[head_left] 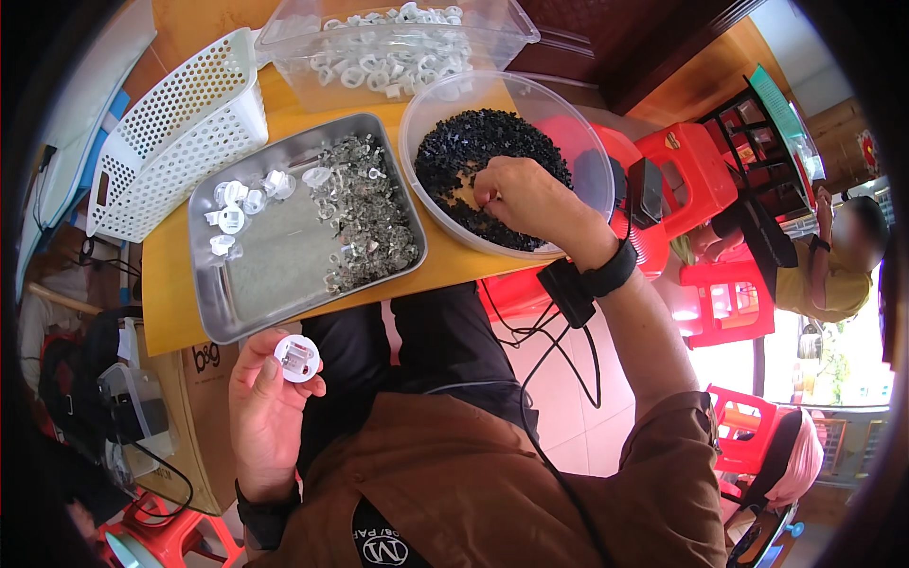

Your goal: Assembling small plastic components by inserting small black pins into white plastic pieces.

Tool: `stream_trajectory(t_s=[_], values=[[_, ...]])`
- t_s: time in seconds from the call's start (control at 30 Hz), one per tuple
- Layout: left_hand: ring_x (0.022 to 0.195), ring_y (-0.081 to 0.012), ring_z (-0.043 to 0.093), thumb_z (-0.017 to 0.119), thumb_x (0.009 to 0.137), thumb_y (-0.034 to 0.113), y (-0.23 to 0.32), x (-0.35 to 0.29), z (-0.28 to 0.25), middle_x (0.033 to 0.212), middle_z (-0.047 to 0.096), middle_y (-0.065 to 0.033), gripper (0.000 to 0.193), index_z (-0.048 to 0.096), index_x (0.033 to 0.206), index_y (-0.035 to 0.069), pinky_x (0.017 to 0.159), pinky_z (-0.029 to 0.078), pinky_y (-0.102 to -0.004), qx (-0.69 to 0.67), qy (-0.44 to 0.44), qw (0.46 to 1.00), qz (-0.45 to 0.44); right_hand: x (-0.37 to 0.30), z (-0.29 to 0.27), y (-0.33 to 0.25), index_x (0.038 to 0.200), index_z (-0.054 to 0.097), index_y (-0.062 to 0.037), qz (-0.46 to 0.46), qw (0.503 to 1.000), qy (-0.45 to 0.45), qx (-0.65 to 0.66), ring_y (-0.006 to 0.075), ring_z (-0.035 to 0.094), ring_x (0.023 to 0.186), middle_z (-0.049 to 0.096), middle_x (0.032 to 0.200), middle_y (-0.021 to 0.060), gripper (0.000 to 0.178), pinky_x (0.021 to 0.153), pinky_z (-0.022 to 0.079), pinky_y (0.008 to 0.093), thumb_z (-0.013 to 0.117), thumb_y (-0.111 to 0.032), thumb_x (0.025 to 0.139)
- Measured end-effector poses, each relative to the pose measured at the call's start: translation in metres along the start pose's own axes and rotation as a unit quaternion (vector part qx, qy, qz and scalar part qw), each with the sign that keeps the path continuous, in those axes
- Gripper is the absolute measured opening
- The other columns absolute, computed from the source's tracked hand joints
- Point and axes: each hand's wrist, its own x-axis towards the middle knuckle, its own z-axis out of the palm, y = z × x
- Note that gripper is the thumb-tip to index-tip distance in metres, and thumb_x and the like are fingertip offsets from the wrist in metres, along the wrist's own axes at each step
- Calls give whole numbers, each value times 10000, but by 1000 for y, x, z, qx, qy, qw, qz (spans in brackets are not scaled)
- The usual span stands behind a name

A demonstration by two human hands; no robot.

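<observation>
My left hand [260, 407] is raised near the front edge of the table, its fingers pinching a round white plastic housing [297, 358]. A small clear and silvery piece sits inside that housing. Over at the right, my right hand [532, 197] reaches into a round clear tub [598, 213] of small black parts [473, 133]. Its fingertips are pressed together low among the parts, and what they hold, if anything, is hidden. A metal tray [275, 284] lies between the hands. Several white housings [232, 220] rest on its left side, with a pile of small clear and metallic pieces [374, 213] on its right.
Behind the tray stands a clear bin [284, 38] of white ring-shaped parts. A white perforated basket [180, 133] leans at the left of the yellow table [170, 303]. Black cables [592, 379] hang beside my right arm. Red stools [686, 175] and another person [833, 256] are farther right.
</observation>
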Motion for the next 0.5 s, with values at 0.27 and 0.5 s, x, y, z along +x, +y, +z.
stream_trajectory(t_s=[0.27,0.5], values=[[859,-195,608,570,902,201,0,0,-1,984,599,-100,256,535,1092,32,655,509,-311,-6,1,1000,-7,1,-3,-1,736,599,-11,31,991,93,89,225,622,632,607,679,99,35,584,489,323,594,-5,703],[859,-183,600,570,898,182,9,-1,8,1018,602,-110,261,538,1108,30,651,506,-309,23,-8,1000,-3,-6,-32,-35,860,554,-17,153,947,106,263,42,536,513,545,601,-10,120,468,401,177,578,40,757]])
